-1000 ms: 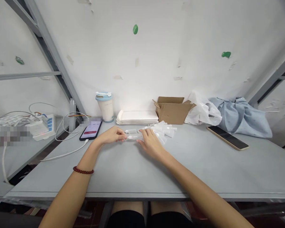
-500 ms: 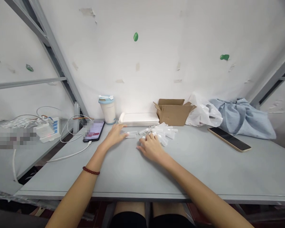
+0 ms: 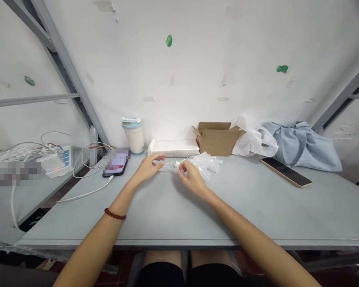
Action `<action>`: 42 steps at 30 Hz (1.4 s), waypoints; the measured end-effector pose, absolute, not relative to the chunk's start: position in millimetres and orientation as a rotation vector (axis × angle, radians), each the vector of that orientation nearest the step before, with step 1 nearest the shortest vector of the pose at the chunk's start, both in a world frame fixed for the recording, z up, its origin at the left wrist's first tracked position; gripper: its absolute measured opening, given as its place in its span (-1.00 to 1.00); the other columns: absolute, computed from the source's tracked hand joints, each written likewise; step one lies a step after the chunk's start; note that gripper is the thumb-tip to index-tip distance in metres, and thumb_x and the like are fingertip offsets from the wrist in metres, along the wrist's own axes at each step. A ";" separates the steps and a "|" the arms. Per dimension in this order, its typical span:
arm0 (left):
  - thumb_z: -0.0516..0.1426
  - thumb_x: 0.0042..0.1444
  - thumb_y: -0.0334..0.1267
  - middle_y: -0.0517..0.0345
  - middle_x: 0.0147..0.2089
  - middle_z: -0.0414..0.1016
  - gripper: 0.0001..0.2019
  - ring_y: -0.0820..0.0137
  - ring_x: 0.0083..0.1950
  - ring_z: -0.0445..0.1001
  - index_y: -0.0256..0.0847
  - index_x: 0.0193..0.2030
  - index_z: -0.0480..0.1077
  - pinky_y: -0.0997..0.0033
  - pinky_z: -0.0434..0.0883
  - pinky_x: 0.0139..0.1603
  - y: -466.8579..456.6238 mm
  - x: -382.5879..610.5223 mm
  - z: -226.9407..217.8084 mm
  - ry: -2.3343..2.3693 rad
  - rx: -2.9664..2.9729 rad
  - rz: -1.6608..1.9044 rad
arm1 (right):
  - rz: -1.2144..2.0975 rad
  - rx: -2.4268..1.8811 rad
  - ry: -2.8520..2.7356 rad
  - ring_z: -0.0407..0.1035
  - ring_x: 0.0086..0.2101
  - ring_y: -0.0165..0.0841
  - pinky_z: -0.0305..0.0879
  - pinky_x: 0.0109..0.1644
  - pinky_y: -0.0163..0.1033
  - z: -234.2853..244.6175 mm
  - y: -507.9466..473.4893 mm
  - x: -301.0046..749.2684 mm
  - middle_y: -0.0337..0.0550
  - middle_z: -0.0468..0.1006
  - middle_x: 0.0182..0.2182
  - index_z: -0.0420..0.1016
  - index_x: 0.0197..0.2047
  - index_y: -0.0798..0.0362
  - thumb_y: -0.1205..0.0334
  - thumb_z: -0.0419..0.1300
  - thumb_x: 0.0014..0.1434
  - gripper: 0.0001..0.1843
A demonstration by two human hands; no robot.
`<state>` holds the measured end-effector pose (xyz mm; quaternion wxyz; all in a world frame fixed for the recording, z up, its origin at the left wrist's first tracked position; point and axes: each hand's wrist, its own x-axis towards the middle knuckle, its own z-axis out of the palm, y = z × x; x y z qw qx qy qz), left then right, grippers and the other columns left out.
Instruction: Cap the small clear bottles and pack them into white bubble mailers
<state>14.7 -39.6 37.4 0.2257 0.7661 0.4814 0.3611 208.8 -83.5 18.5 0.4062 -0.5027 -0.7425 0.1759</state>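
My left hand (image 3: 148, 168) is curled over a small clear plastic piece (image 3: 165, 166) on the grey table (image 3: 173, 215), thumb and fingers pinching at its end. Just to the right, my right hand (image 3: 190, 177) is lifted slightly, its fingers closed round another small clear plastic piece (image 3: 179, 165). A heap of several clear plastic pieces (image 3: 208, 162) lies just beyond my right hand. A red bead bracelet sits on my left wrist.
Along the wall stand a lidded cup (image 3: 133, 134), a flat white stack (image 3: 173, 147), an open cardboard box (image 3: 217, 138), a white plastic bag (image 3: 254, 139) and a blue cloth (image 3: 302, 143). A phone (image 3: 116, 163) on a cable lies left, another phone (image 3: 285, 172) right.
Both hands rose from lying flat on the table. My right hand picked up a clear piece and my left closed on the piece beside it.
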 end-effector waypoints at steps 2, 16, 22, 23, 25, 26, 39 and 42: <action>0.07 0.03 -0.15 -0.02 -0.08 0.51 -0.64 0.22 -0.01 0.44 -0.23 -0.05 0.42 0.25 0.37 -0.09 -42.0 17.9 38.9 1.286 2.064 0.970 | 0.584 -1.230 -1.743 0.27 -0.36 -0.36 0.17 -0.26 -0.25 20.4 -81.8 209.8 -0.24 0.38 -0.42 0.23 -0.37 0.03 0.25 0.06 0.05 -0.93; 0.09 0.02 0.11 -0.03 -0.15 0.51 -0.52 0.30 -0.15 0.40 -0.27 -0.12 0.46 0.39 0.33 -0.24 -52.8 26.3 52.1 1.079 1.625 1.083 | 0.815 -1.061 -1.688 0.39 -0.21 -0.33 0.27 -0.15 -0.19 39.8 -87.9 215.0 -0.11 0.54 -0.21 0.38 -0.16 0.06 0.20 0.13 0.07 -0.76; 0.19 -0.05 0.02 0.05 -0.29 0.45 -0.65 0.46 -0.35 0.33 -0.31 -0.39 0.47 0.46 0.28 -0.36 -52.3 25.9 52.4 0.969 1.462 1.206 | 0.734 -1.030 -1.839 0.38 -0.20 -0.36 0.25 -0.16 -0.25 41.9 -90.9 214.1 -0.15 0.54 -0.18 0.45 -0.10 0.05 0.25 0.07 0.14 -0.74; 0.21 -0.07 -0.01 0.09 -0.35 0.43 -0.67 0.49 -0.40 0.31 -0.31 -0.38 0.48 0.46 0.27 -0.38 -52.6 26.1 52.9 0.980 1.447 1.209 | 0.720 -1.036 -1.848 0.38 -0.21 -0.36 0.25 -0.18 -0.25 41.5 -90.8 214.2 -0.14 0.54 -0.19 0.45 -0.10 0.06 0.25 0.07 0.14 -0.73; 0.24 -0.10 -0.06 0.13 -0.42 0.39 -0.69 0.50 -0.44 0.28 -0.32 -0.39 0.48 0.46 0.26 -0.41 -53.7 26.3 54.1 0.998 1.428 1.200 | 0.697 -1.044 -1.853 0.38 -0.24 -0.35 0.25 -0.20 -0.26 40.5 -90.5 214.5 -0.14 0.54 -0.21 0.45 -0.09 0.07 0.24 0.07 0.15 -0.72; 0.24 -0.11 -0.07 0.13 -0.43 0.39 -0.70 0.49 -0.44 0.28 -0.32 -0.41 0.48 0.45 0.26 -0.42 -54.5 26.5 54.7 0.997 1.427 1.185 | 0.692 -1.044 -1.850 0.38 -0.26 -0.36 0.25 -0.21 -0.26 40.0 -90.2 214.7 -0.14 0.54 -0.22 0.44 -0.09 0.08 0.24 0.06 0.15 -0.72; 0.21 -0.07 -0.07 0.06 -0.37 0.41 -0.70 0.43 -0.37 0.31 -0.30 -0.34 0.52 0.44 0.28 -0.40 -59.5 28.2 57.4 0.970 1.448 1.058 | 0.749 -1.048 -1.851 0.41 -0.41 -0.43 0.30 -0.25 -0.28 40.4 -91.5 212.9 -0.17 0.54 -0.29 0.41 -0.07 0.06 0.29 0.01 0.18 -0.72; 0.21 -0.06 -0.07 0.05 -0.37 0.41 -0.70 0.44 -0.37 0.31 -0.31 -0.34 0.52 0.44 0.27 -0.41 -59.0 27.6 56.4 0.946 1.437 1.059 | 0.766 -1.043 -1.836 0.41 -0.41 -0.44 0.30 -0.26 -0.29 41.4 -92.2 212.9 -0.17 0.54 -0.29 0.41 -0.07 0.07 0.29 0.01 0.18 -0.72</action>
